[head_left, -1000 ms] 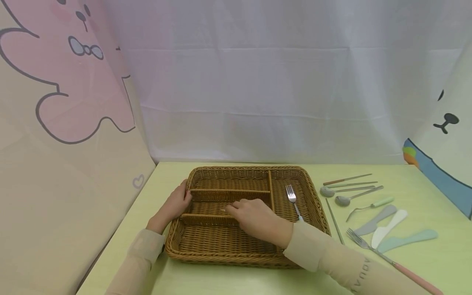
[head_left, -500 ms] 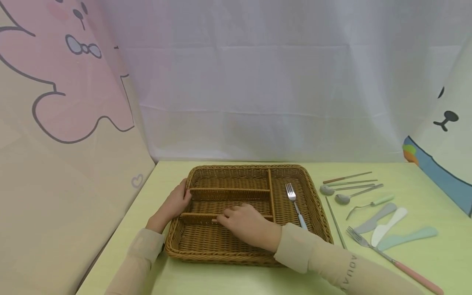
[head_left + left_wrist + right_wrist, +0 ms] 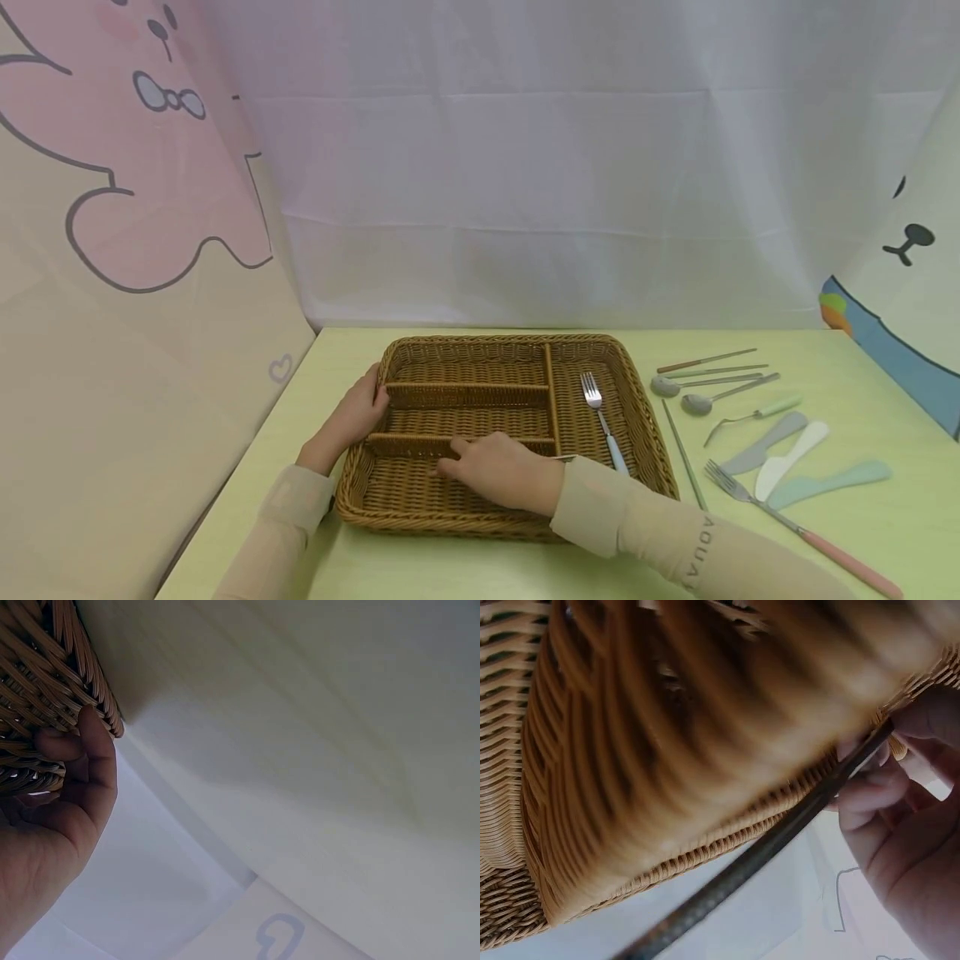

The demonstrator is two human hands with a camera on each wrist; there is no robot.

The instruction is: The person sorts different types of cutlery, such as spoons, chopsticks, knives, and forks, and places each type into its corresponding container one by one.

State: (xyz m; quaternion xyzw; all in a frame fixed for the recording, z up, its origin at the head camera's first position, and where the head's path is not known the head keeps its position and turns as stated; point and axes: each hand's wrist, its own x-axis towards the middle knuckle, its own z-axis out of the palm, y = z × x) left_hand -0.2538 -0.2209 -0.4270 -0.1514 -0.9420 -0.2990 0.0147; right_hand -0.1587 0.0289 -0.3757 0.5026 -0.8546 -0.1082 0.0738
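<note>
A brown wicker basket (image 3: 450, 523) with dividers stands on the table, and my left hand (image 3: 356, 412) grips its left rim. In the left wrist view, the fingers (image 3: 97, 761) of that hand curl against the woven wall. My right hand (image 3: 495, 471) is over the front left compartment, beside the front divider (image 3: 420, 438). Its thumb and fingers pinch a thin chopstick (image 3: 757, 855), best seen in the right wrist view; in the head view the hand mostly hides it. A fork (image 3: 603, 421) with a light blue handle lies in the right compartment.
Right of the basket lie spoons (image 3: 697, 405), loose chopsticks (image 3: 705, 361), a green-handled fork (image 3: 757, 415), a pink-handled fork (image 3: 787, 525) and plastic knives (image 3: 832, 485). A white curtain (image 3: 525, 208) backs the table, with a printed cloth (image 3: 150, 350) on the left.
My right hand has moved left and toward me with the chopstick, from the middle compartment to over the front left one. The left hand stays on the rim.
</note>
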